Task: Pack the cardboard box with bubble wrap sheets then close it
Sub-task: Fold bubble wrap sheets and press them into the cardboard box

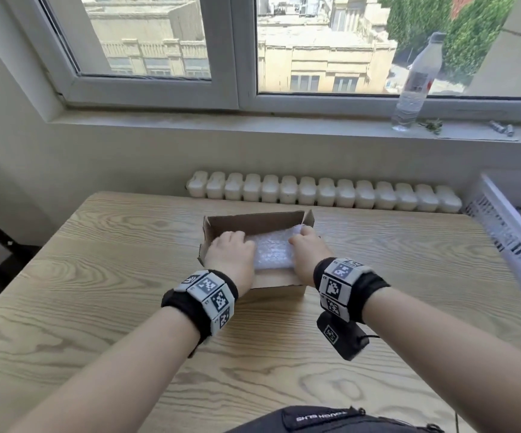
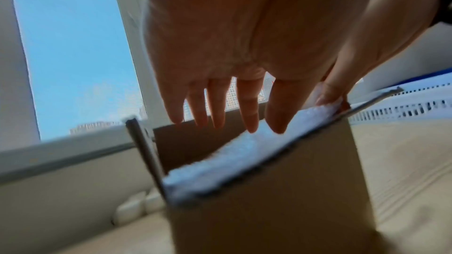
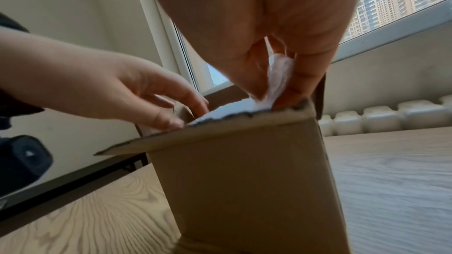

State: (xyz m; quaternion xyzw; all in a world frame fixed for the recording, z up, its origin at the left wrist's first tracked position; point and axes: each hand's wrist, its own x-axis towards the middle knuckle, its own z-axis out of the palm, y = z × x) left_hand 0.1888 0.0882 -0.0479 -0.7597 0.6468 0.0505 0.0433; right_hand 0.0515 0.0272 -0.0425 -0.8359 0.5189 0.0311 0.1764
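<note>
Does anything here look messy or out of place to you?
Only slightly: one corner of the bubble wrap sticks up above the cardboard box rim, pinched by the right hand. The left hand lies on the wrap. Flaps are open.

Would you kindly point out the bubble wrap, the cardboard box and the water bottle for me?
bubble wrap (image 1: 273, 251): head view, on the sheet's bare middle between the hands.
cardboard box (image 1: 253, 225): head view, on its far inner wall.
water bottle (image 1: 417, 82): head view, on its label.
</note>
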